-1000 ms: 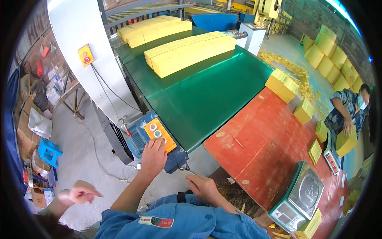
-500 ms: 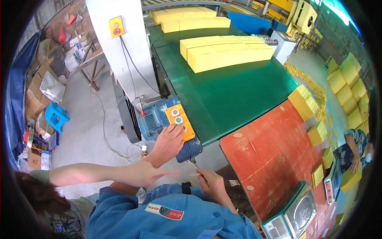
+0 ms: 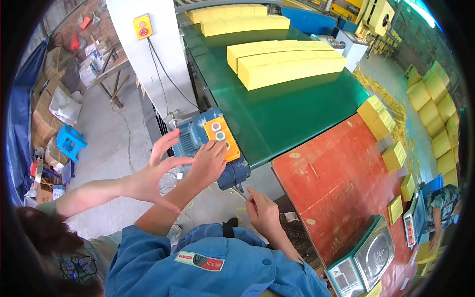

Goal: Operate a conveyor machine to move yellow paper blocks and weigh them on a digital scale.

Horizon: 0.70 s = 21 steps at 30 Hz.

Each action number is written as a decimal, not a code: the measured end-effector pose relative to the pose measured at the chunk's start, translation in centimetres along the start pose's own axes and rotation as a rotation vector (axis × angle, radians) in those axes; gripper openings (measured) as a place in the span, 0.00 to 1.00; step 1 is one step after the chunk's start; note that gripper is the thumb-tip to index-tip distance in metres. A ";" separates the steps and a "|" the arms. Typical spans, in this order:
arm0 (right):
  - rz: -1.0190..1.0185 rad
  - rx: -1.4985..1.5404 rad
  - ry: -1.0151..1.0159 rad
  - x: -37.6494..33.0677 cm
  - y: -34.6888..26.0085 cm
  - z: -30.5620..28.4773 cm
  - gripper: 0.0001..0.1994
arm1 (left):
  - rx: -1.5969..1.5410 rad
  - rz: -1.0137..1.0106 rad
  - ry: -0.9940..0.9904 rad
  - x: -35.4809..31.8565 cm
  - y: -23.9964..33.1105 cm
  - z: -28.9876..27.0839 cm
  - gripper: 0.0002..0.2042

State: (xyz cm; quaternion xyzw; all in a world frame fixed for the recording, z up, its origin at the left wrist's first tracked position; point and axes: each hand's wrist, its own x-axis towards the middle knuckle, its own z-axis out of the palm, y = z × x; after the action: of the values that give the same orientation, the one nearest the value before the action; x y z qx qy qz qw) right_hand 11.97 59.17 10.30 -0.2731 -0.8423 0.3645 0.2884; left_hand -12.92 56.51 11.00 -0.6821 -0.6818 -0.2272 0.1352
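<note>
Grey concrete floor (image 3: 118, 133) is seen on the left, and a long green conveyor belt (image 3: 277, 114) runs from the centre toward twelve o'clock, loaded with long yellow foam blocks (image 3: 284, 62). At the belt's near end, an orange rectangular control box (image 3: 222, 138) with three round buttons is mounted on a blue motor housing (image 3: 190, 141). The left hand (image 3: 208, 163) is laid on the orange box, fingers loosely spread, with fingertips touching its lower edge; nothing is gripped. The right hand (image 3: 262, 213) is held at six o'clock below the motor, fingers curled narrowly; whether something is pinched cannot be told. A second person's open hand (image 3: 153, 173) is raised at nine o'clock, just beside the left hand. A red worktable (image 3: 341, 183) is placed at four o'clock, with small yellow blocks (image 3: 378, 116) along its far edge.
</note>
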 end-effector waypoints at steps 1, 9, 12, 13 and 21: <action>-0.014 -0.008 0.003 -0.1 0.0 0.1 0.17 | 0.002 -0.003 -0.005 -0.1 0.0 -0.2 0.20; -0.114 -0.033 0.077 -0.7 -0.6 -1.4 0.19 | 0.030 -0.005 0.004 0.1 0.2 -0.5 0.20; -0.030 -0.049 0.065 -0.6 -1.8 -2.5 0.22 | -0.011 -0.021 -0.020 0.0 0.0 -0.3 0.21; -0.054 -0.063 0.108 -0.3 -2.2 -2.6 0.22 | -0.009 -0.015 -0.021 -0.1 -0.2 -0.3 0.21; -0.134 -0.144 0.209 2.6 -3.9 -1.5 0.25 | -0.058 0.045 0.015 0.0 -1.1 -0.4 0.21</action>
State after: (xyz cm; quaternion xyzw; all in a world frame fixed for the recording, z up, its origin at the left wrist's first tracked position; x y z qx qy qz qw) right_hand 10.24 59.28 14.94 -0.2728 -0.8480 0.2526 0.3777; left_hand -14.03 56.36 11.18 -0.6992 -0.6584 -0.2487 0.1256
